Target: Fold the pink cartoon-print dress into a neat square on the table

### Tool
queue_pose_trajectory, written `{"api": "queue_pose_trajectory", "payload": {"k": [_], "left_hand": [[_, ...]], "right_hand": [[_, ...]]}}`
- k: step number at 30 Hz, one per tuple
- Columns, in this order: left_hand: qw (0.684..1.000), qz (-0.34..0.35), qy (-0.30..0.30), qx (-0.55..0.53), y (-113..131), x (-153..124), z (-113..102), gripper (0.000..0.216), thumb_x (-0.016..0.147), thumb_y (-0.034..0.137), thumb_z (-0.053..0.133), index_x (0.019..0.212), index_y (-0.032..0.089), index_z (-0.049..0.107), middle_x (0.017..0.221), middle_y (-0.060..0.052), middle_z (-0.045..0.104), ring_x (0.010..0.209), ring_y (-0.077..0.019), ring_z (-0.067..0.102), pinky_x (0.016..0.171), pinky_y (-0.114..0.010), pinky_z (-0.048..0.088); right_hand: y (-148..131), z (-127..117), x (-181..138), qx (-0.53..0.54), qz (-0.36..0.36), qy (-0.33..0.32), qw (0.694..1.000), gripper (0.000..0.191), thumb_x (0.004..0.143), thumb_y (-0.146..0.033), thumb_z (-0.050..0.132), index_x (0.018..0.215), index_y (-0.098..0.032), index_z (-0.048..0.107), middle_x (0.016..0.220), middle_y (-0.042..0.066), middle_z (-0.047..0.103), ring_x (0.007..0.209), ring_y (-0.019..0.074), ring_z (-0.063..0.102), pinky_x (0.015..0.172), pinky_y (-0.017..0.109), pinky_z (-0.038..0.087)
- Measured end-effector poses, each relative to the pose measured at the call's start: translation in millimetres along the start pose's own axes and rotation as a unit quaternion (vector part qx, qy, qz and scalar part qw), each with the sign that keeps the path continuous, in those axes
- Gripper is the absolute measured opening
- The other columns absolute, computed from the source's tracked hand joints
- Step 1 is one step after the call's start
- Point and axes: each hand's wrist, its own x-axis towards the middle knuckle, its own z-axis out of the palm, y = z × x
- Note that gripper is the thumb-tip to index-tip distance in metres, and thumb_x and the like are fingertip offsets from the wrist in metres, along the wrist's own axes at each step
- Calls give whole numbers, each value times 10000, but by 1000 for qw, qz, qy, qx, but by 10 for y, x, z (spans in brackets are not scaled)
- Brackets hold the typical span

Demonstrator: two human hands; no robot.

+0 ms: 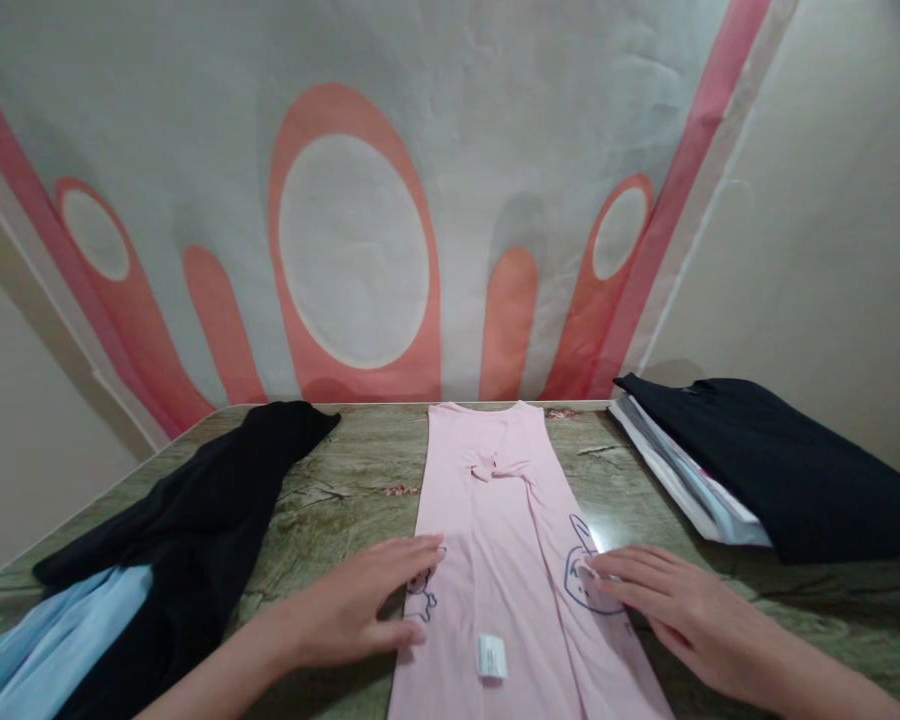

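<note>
One pink garment (499, 590), laid lengthwise on the table (345, 510) (white label (492, 657) showing); your left hand (352, 605) and right hand (690, 610) at its edges, fingers extended, gripping nothing.

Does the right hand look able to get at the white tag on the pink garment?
Probably yes: the white tag lies uncovered on the pink garment, and only cloth lies between it and the right hand.

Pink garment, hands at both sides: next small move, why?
Probably smooth the pink garment outward with the right hand: long creases run down it, and those fingertips lie over its side print. The left hand, at the opposite edge, could steady it.
</note>
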Motion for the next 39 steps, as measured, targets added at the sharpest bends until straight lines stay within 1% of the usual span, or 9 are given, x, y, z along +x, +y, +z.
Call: {"api": "queue_pose_trajectory", "payload": {"k": [3,7,12,15,23,29,32,35,39], "left_hand": [[999,34,-6,30,56,-244,-13,528,843,251,506,1346,306,353,1403,-2,363,1280,-188,345,1078,-366,258],[995,71,-3,66,191,-321,-8,572,793,79,463,1311,314,402,1339,10,454,1217,-166,434,1090,-351,253],[990,110,-16,91,328,-172,37,452,847,89,441,1253,285,466,1291,-29,504,1167,-184,491,1076,-377,286],[989,119,8,84,293,-100,128,402,869,116,445,1230,289,486,1298,-35,495,1185,-191,474,1066,-376,303],[991,110,31,64,-8,-61,223,364,887,136,423,1203,298,503,1294,-2,504,1224,-153,427,1090,-346,245],[992,17,65,106,-622,23,9,353,841,153,471,1158,277,563,1303,-20,496,1261,-196,375,1078,-409,231],[987,-56,90,124,-782,-32,-120,374,820,108,436,1114,272,600,1295,-20,504,1259,-207,373,1062,-430,251],[982,-95,124,108,-601,-81,-160,377,814,115,423,1124,246,595,1250,-39,540,1192,-217,441,1018,-400,323],[990,-99,104,-12,28,29,-29,279,883,228,382,1071,239,587,1051,-24,625,948,-164,569,840,-261,434]], "right_hand": [[-83,-17,-128,1,-34,-23,999,591,803,-88,481,1328,-347,398,1327,-7,467,1193,194,468,1038,382,366],[-202,-40,-127,39,-65,-10,997,584,818,-130,537,1335,-352,381,1288,-13,500,1175,189,485,1055,353,359],[-257,-22,-48,62,-69,-15,996,553,852,-124,495,1339,-353,368,1273,-7,510,1158,173,501,1059,331,355],[-229,21,-46,65,-66,-9,996,508,861,-137,482,1314,-353,410,1252,-2,533,1149,178,509,1040,345,381],[-218,158,-34,75,-29,28,996,459,853,-133,465,1251,-360,497,1213,-1,573,1141,184,517,995,354,430],[-521,102,245,82,-36,10,996,413,828,-127,489,1183,-326,564,1221,13,576,1142,188,515,967,377,440],[-589,-17,428,132,-62,-20,989,389,824,-154,509,1168,-324,572,1195,10,593,1106,167,535,963,354,432],[-307,-87,681,171,-49,-11,984,313,845,-197,494,1120,-297,605,1119,21,635,1025,152,578,898,313,461],[572,-55,1135,148,126,126,973,255,841,-225,469,1013,-213,658,1009,52,676,917,173,614,811,304,480]]}}
